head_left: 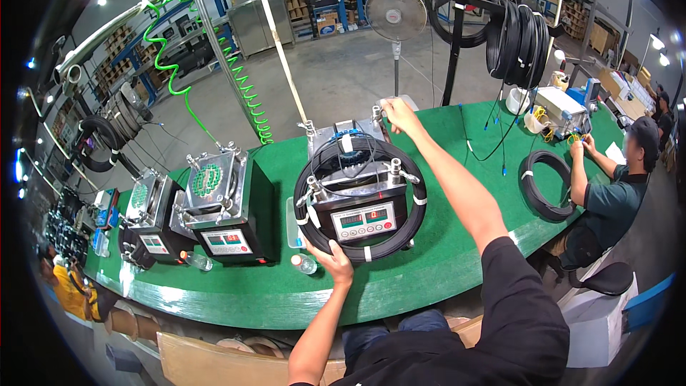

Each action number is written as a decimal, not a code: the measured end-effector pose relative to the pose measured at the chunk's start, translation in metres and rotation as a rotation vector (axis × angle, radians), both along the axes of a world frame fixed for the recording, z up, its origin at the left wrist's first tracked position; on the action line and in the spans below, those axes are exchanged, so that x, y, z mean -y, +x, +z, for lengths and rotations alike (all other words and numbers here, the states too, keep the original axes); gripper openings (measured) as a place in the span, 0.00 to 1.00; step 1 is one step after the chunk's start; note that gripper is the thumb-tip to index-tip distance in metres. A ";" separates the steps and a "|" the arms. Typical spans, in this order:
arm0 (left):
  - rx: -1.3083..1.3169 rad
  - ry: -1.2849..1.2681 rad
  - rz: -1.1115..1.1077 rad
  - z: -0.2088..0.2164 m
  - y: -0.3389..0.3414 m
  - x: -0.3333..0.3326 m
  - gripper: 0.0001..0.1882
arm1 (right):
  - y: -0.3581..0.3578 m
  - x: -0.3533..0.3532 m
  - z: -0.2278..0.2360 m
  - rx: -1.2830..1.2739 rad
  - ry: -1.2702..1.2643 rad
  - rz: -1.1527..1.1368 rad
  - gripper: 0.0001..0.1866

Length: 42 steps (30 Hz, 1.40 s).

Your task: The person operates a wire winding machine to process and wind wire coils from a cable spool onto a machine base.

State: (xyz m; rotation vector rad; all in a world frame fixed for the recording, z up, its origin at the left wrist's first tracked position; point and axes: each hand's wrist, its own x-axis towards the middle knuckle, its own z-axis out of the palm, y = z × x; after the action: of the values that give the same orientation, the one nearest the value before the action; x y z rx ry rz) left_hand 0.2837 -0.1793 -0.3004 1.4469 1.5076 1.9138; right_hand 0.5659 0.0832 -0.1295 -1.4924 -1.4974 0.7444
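A large coil of black cable (417, 206), tied with white bands, leans against the front of a polishing machine (363, 222) with a lit red display. My left hand (334, 263) has its fingers closed around the coil's lower left rim. Over at the machine's far right corner, my right hand (401, 116) is closed at a metal clamp post (376, 112); its fingertips partly cover the post. Thin cable ends from the coil run to the round fixture (350, 149) on top of the machine. The coil hides part of the machine's body.
Two similar machines (227, 204) (147, 209) stand to the left on the green bench (429, 279). Small bottles (304, 264) (196, 260) lie near its front edge. At right, a co-worker (622, 179) sits by another cable coil (532, 189). More coils hang from a rack (516, 43).
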 end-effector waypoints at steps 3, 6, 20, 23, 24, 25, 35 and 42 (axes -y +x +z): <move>0.001 -0.011 -0.006 0.001 0.004 -0.001 0.38 | 0.006 -0.033 0.005 0.688 0.251 -0.274 0.18; -0.007 -0.010 0.005 -0.001 0.000 -0.001 0.39 | 0.004 -0.047 0.021 0.669 0.022 -0.171 0.14; -0.026 0.015 -0.033 -0.008 -0.006 -0.002 0.40 | 0.012 -0.019 0.009 -0.701 -0.096 0.212 0.20; -0.018 0.022 -0.044 -0.002 -0.003 -0.002 0.41 | 0.004 -0.019 0.021 -0.525 -0.042 0.003 0.23; -0.025 0.016 -0.022 -0.005 -0.010 0.001 0.41 | -0.018 -0.015 0.032 -0.268 -0.049 -0.124 0.25; -0.026 -0.004 0.006 -0.008 -0.018 0.004 0.41 | -0.036 -0.009 0.044 -0.078 -0.155 -0.110 0.29; -0.021 -0.029 -0.054 -0.005 -0.009 0.002 0.39 | -0.050 -0.028 0.042 0.357 0.060 -0.069 0.19; 0.041 -0.074 -0.134 0.013 -0.009 0.011 0.38 | -0.055 -0.032 0.037 0.245 0.093 0.073 0.17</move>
State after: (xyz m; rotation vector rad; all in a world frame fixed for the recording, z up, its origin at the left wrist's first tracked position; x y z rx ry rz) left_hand 0.2743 -0.1901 -0.2877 1.4299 1.4104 1.7792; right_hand 0.5106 0.1148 -0.0923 -1.5069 -1.7531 0.5397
